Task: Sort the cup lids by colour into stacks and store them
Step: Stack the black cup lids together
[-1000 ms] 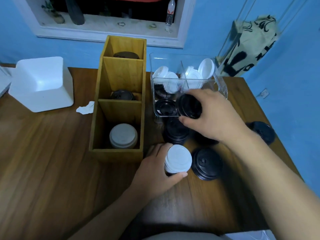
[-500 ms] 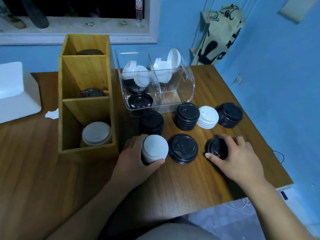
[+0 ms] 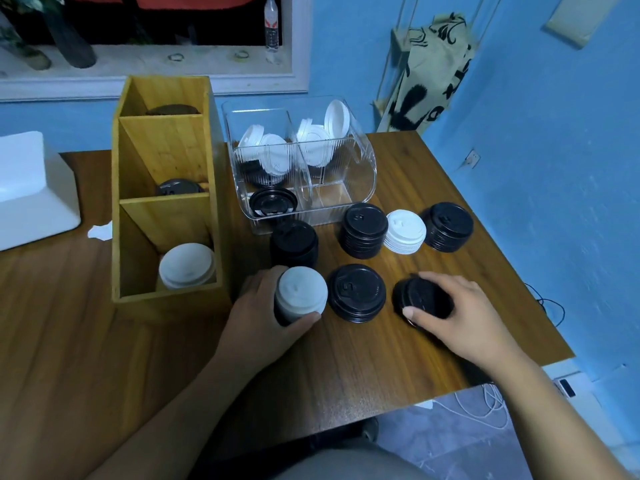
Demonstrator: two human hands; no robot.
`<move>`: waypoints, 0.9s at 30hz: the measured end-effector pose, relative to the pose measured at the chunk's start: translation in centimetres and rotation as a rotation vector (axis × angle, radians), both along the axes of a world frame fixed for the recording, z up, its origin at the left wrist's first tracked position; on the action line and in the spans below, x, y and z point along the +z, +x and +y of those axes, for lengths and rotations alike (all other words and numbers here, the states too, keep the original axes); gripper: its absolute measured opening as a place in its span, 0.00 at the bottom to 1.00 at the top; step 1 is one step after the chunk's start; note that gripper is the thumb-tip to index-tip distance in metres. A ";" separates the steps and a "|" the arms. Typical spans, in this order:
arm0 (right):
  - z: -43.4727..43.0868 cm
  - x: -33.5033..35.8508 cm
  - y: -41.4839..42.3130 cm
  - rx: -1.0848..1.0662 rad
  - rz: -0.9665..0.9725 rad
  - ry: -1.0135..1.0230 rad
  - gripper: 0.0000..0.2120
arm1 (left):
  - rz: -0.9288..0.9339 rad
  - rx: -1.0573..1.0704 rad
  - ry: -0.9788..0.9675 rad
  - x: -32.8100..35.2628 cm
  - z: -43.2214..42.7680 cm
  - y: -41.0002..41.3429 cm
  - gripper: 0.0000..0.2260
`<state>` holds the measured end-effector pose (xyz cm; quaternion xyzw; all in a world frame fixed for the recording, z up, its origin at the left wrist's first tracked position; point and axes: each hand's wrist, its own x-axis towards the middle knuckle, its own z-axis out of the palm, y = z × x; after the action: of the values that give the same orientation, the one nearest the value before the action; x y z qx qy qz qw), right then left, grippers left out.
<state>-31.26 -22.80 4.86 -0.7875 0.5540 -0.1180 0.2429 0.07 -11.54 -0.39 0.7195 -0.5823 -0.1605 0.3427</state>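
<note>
- The left hand (image 3: 266,317) is curling around a tall stack topped with a white lid (image 3: 300,295), thumb pressing the near side and fingers wrapping the far side — the stack is standing upright, its long axis vertical, lid tops facing up.
- The right hand (image 3: 457,315) is cupping a short black stack (image 3: 420,299) from the right, fingers arching over its far rim and thumb lying along its near edge; the stack is looking slightly tilted and blurred, so I cannot tell whether it is lifting off the table (image 3: 381,358).
- Between the two hands, a low black pile (image 3: 356,292) is sitting flat on the wood, apart from both.
- Farther from the near edge, four more stacks are standing in a row: a tall black one (image 3: 294,241) just behind the left hand, another black one (image 3: 364,233), a short white stack (image 3: 405,231) touching it, and a black stack (image 3: 448,226) nearest the right edge.
- Behind that row, a clear plastic bin (image 3: 360,181) is holding loose white lids (image 3: 273,157) leaning at angles, with a black lid (image 3: 273,203) lying in its front left part.
- Toward the left, a wooden three-compartment box (image 3: 166,216) is standing; its nearest compartment is holding a white pile (image 3: 187,265), and the middle and far ones are each showing a dark lid.
- By the left edge, a white foam block (image 3: 33,199) is resting.
</note>
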 end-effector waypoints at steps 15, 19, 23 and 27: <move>1.0 0.4 10.4 0.078 0.062 -0.218 0.38 | -0.001 -0.003 -0.008 0.0 0.1 -0.1 0.37; 1.1 -0.4 10.9 0.094 0.087 -0.216 0.39 | 0.003 -0.005 -0.024 0.0 0.1 -0.1 0.37; 1.7 -1.4 10.9 0.102 0.077 -0.220 0.35 | 0.002 -0.006 -0.026 -0.2 0.1 0.1 0.37; 1.6 -2.1 11.1 0.135 0.166 -0.268 0.35 | 0.002 -0.016 -0.023 -0.2 0.0 0.1 0.38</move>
<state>-20.18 -21.21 2.81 -0.8553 0.4973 -0.1087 0.0966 0.19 -11.56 -0.64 0.7107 -0.5896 -0.1570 0.3503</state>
